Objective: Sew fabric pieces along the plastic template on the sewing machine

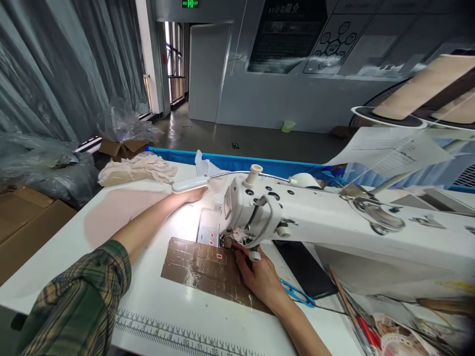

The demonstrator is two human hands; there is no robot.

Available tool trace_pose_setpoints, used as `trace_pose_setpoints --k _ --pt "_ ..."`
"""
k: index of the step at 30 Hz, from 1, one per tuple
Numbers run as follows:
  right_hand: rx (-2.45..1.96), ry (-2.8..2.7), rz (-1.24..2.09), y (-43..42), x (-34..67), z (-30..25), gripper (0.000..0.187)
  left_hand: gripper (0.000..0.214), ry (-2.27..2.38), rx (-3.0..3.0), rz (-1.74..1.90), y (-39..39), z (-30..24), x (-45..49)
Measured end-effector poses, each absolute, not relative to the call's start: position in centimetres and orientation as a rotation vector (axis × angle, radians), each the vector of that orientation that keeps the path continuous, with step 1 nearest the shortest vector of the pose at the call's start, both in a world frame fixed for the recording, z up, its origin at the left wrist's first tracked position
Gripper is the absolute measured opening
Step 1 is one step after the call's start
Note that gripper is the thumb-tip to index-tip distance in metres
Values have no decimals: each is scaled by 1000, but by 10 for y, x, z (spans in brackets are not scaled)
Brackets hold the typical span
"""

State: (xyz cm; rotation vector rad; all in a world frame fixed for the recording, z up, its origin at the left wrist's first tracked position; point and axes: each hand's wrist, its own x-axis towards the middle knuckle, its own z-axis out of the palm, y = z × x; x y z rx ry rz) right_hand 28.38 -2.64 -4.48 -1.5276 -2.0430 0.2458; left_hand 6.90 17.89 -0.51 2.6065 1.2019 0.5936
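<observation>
A white sewing machine reaches in from the right, its head over the table. My right hand is below the head, with thumb and fingers bent together close to the presser foot. Whatever those fingertips hold is hidden or too small to make out. This hand rests over a brown taped sheet in front of the needle plate. My left hand lies behind the machine head, partly covered by the white lamp. Its fingers are mostly hidden.
Bundled cream lace lies at the table's back left. A black phone-like slab and a blue plastic piece sit under the machine arm. Tools with red handles are at lower right. A printed ruler runs along the front edge. Thread cones stand upper right.
</observation>
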Motion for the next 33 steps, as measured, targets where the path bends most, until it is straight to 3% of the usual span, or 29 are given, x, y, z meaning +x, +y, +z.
trace_pose_setpoints --k 7,17,25,33 --pt "-1500 -2116 155 -26 286 -50 34 39 1336 2589 679 152 8 29" --pt "-1524 -2250 -10 -17 292 -66 48 53 1929 2354 550 78 20 -131" --pt "-1568 -2189 169 -11 296 -67 51 35 2256 2130 668 65 -22 -168" --pt "-1590 -2085 264 2 313 -94 52 24 2392 2049 819 63 -27 -167"
